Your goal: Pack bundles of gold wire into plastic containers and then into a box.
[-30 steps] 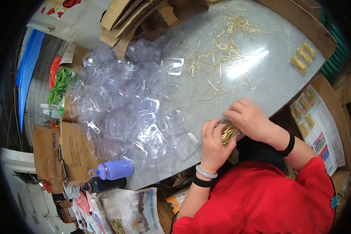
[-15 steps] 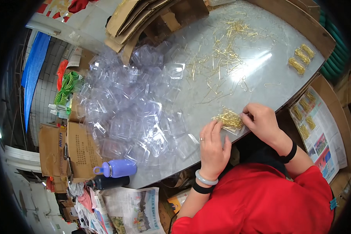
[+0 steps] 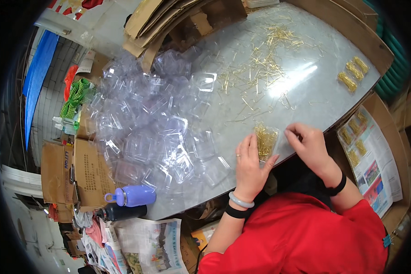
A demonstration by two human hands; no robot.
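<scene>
A small clear plastic box [image 3: 276,135] filled with thin gold wire hooks [image 3: 264,141] stands near the table's front edge. My left hand [image 3: 250,166] grips it, fingers along its left side and thumb at its near right corner. Just right of the box, my right hand [image 3: 309,145] hovers with curled fingers, thumb and forefinger close together; anything pinched there is too small to make out. Loose gold hooks [image 3: 269,64] are scattered over the grey table [image 3: 306,118] beyond both hands.
Many clear plastic boxes [image 3: 144,144] are heaped on the left. Tied gold bundles [image 3: 354,68] lie far right, more on newspaper [image 3: 374,169] in a cardboard tray. A purple bottle [image 3: 139,195] and a black bottle [image 3: 122,212] lie at the near left. Cardboard [image 3: 187,27] stands behind.
The box has turned more upright, its hooks now settled lengthwise inside. My right hand has come away from it slightly to the right. My left hand has closed around its near end.
</scene>
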